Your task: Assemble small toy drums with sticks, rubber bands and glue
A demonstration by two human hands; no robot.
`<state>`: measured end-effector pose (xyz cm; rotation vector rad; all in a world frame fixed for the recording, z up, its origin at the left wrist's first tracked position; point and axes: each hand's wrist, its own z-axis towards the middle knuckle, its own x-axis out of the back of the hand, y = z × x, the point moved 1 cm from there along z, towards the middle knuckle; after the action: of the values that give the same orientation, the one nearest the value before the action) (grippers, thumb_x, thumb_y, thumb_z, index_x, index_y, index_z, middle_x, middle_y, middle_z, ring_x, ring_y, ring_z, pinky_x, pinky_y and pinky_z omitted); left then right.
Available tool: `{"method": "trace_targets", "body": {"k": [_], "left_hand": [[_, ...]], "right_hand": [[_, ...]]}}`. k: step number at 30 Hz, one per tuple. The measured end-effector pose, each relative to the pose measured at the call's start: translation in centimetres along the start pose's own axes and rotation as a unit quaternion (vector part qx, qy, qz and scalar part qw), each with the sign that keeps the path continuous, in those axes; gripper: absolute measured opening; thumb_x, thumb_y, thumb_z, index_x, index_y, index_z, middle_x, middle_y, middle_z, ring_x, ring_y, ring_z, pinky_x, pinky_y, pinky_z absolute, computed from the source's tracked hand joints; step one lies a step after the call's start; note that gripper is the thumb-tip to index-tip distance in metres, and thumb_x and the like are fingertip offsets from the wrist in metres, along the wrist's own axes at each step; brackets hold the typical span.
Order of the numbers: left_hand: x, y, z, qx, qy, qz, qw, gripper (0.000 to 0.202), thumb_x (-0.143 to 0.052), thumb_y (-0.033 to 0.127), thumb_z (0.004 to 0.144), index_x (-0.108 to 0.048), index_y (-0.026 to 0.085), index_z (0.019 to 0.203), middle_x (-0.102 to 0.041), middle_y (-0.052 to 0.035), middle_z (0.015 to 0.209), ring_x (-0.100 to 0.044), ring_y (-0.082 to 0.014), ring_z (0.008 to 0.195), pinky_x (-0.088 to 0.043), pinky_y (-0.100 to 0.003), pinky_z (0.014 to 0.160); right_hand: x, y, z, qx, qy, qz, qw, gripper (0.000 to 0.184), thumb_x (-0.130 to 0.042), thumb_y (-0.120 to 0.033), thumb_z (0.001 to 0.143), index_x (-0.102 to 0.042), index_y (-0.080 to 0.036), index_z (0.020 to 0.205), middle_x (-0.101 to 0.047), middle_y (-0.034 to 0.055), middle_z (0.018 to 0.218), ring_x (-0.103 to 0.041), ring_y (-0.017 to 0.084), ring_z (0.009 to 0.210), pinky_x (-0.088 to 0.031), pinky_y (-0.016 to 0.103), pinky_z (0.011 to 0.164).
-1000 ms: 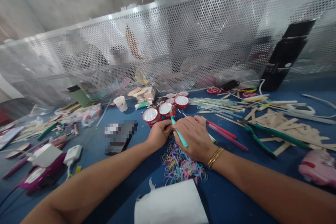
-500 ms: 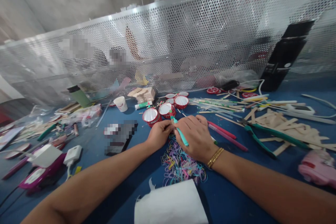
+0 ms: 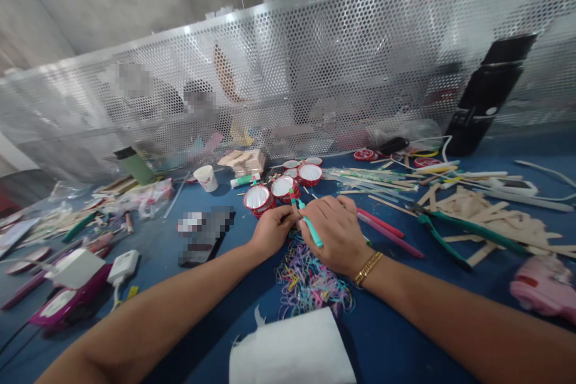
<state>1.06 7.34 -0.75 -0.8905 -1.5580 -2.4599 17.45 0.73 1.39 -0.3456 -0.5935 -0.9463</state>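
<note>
In the middle of the view my left hand (image 3: 273,229) pinches a small flat wooden stick (image 3: 294,200), marked with green and reddish bands at its top end. A turquoise pen (image 3: 313,231) is in my right hand (image 3: 338,231), whose fingers close round it right beside the stick. The pen's tip is hidden by the fingers. Just under both hands lies a heap of colourful rubber bands (image 3: 315,282). Beyond them stand red-and-white round tins (image 3: 284,187), shiny inside. A white sheet or roll of paper (image 3: 292,348) rests nearest to me.
A phone (image 3: 209,234) and a paper cup (image 3: 206,178) are to the left. On the right lie pink pens (image 3: 391,234), green-handled pliers (image 3: 450,240), loose wooden sticks (image 3: 490,213) and a black bottle (image 3: 490,96). A perforated metal screen (image 3: 315,66) closes off the back.
Both hands stay nearly in place, holding the stick and the turquoise pen. The right hand's grip shifts only slightly, and the whole view has moved a little.
</note>
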Motion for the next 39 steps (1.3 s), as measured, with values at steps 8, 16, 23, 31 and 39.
{"method": "trace_targets", "body": {"k": [8, 16, 23, 31, 39], "left_hand": [[-0.09, -0.86, 0.02, -0.017, 0.013, 0.016, 1.0, 0.026, -0.053, 0.031, 0.088, -0.057, 0.015, 0.068, -0.051, 0.0029, 0.063, -0.044, -0.0112, 0.062, -0.035, -0.021, 0.058], [-0.04, 0.0, -0.05, -0.009, 0.001, -0.008, 1.0, 0.028, -0.054, 0.036, 0.09, -0.064, 0.014, 0.075, -0.06, 0.0006, 0.071, -0.05, -0.0126, 0.068, -0.038, -0.022, 0.063], [-0.05, -0.16, -0.07, -0.015, 0.007, 0.003, 1.0, 0.028, -0.053, 0.032, 0.089, -0.059, 0.014, 0.068, -0.054, 0.0031, 0.064, -0.045, -0.0107, 0.062, -0.033, -0.021, 0.058], [-0.06, -0.14, -0.06, -0.015, 0.003, -0.005, 1.0, 0.028, -0.054, 0.034, 0.089, -0.061, 0.014, 0.071, -0.056, 0.002, 0.067, -0.048, -0.0119, 0.065, -0.037, -0.022, 0.061], [-0.03, -0.19, -0.03, -0.012, 0.008, 0.006, 1.0, 0.027, -0.054, 0.034, 0.089, -0.061, 0.014, 0.071, -0.058, 0.0019, 0.067, -0.049, -0.0121, 0.065, -0.037, -0.021, 0.06]], "right_hand": [[-0.3, -0.08, -0.22, 0.039, -0.015, 0.022, 0.999, 0.014, -0.05, -0.028, 0.094, -0.06, -0.02, 0.093, -0.067, 0.0053, 0.092, -0.052, 0.021, 0.091, -0.027, 0.041, 0.09], [-0.02, 0.01, -0.01, 0.006, 0.005, 0.002, 1.0, 0.014, -0.049, -0.028, 0.094, -0.06, -0.02, 0.092, -0.066, 0.0049, 0.087, -0.051, 0.022, 0.087, -0.028, 0.04, 0.088], [-0.23, -0.05, -0.14, 0.033, -0.003, 0.017, 0.999, 0.014, -0.049, -0.029, 0.094, -0.06, -0.02, 0.096, -0.067, 0.0051, 0.093, -0.052, 0.022, 0.091, -0.029, 0.041, 0.089], [-0.02, -0.06, -0.07, 0.019, 0.003, 0.011, 1.0, 0.014, -0.049, -0.028, 0.094, -0.06, -0.02, 0.095, -0.066, 0.0048, 0.09, -0.051, 0.022, 0.089, -0.028, 0.041, 0.089], [-0.03, -0.01, -0.04, 0.019, -0.001, 0.001, 1.0, 0.015, -0.049, -0.028, 0.094, -0.061, -0.02, 0.095, -0.066, 0.0049, 0.09, -0.051, 0.022, 0.09, -0.028, 0.04, 0.088]]}}
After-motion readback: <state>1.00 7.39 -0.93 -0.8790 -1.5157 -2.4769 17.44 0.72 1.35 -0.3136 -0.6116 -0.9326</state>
